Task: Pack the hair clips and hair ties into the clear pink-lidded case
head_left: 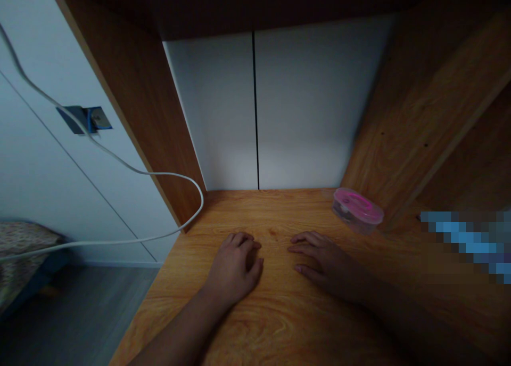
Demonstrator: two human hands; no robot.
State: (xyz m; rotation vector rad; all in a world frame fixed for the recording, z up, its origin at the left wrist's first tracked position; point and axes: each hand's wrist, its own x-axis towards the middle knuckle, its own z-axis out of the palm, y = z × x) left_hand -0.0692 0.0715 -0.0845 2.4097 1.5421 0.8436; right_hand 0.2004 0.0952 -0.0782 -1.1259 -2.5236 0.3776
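Observation:
Both of my hands rest palm down on a wooden desk [255, 323]. My left hand [235, 267] lies near the middle of the desk with its fingers curled loosely under and nothing visible in them. My right hand [325, 265] lies flat beside it, fingers stretched out towards the left, holding nothing. A small clear container with a pink lid [357, 210] stands at the back right of the desk, a short way beyond my right hand and apart from it.
A white back panel [279, 110] and brown wooden side walls [415, 121] enclose the desk. A white cable [120, 163] runs from a wall socket [85, 119] on the left down past the desk's left edge. A blurred blue patch [471, 241] sits at the right.

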